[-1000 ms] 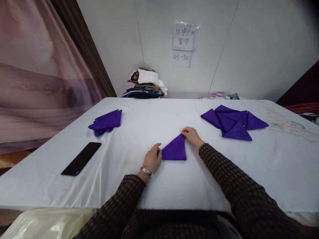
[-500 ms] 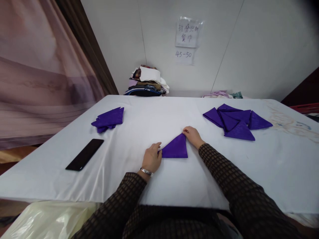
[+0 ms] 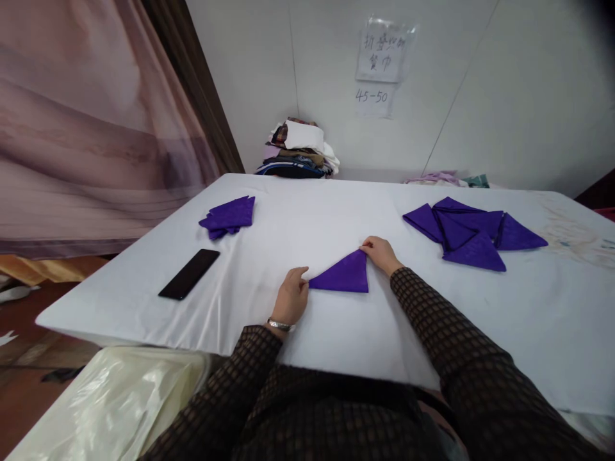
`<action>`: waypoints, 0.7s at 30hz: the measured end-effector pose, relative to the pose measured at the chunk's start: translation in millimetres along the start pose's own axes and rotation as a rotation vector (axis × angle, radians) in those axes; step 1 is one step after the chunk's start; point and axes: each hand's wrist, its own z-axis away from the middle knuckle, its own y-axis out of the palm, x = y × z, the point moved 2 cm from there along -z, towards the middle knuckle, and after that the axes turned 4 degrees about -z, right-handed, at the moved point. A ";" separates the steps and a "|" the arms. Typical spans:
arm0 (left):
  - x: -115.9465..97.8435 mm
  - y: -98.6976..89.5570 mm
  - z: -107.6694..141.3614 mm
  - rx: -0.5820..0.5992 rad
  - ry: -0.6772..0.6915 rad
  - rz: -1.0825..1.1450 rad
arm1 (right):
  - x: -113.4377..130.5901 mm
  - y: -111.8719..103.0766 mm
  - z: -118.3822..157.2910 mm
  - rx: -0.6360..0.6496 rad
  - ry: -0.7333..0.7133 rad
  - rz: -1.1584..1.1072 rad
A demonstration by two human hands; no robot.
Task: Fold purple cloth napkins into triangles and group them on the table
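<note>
A purple cloth napkin, folded into a triangle, lies on the white-covered table in front of me. My left hand pinches its pointed left corner between thumb and fingers. At the napkin's upper right corner, my right hand is closed on the cloth. To the right lie several more purple napkins, folded into triangles and overlapping each other. A small stack of folded purple napkins sits at the back left.
A black phone lies left of my left hand. Piled clothes stand behind the table's far edge, below a handwritten sign on the wall. A pink curtain hangs at the left, and a plastic-covered surface is at front left.
The view has shifted, so most things appear further right. My left hand's grip is now nearer the napkin's left tip, and the triangle looks slightly longer. Both hands still hold it.
</note>
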 end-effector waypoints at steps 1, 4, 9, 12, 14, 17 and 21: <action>0.8 -0.3 0.2 0.003 -0.006 0.011 | -0.3 0.0 -0.2 0.000 0.005 -0.010; 3.8 -2.1 2.8 -0.010 -0.031 0.026 | -0.8 0.0 -0.5 0.007 0.021 -0.035; 3.4 -7.3 9.0 -0.054 -0.032 -0.092 | 2.2 -1.2 0.3 0.007 0.024 -0.044; 0.0 -7.8 6.7 -0.035 -0.051 -0.202 | 3.6 -1.7 0.4 0.009 0.034 -0.039; -1.7 -6.0 2.6 0.017 -0.071 -0.269 | 3.9 -1.6 0.0 0.012 0.041 -0.032; -2.2 -2.4 -3.2 0.077 -0.091 -0.292 | 4.2 -1.6 -0.8 0.017 0.048 -0.015; 0.3 -0.3 -4.6 0.074 -0.075 -0.259 | 5.6 -1.8 -2.0 0.034 0.055 0.029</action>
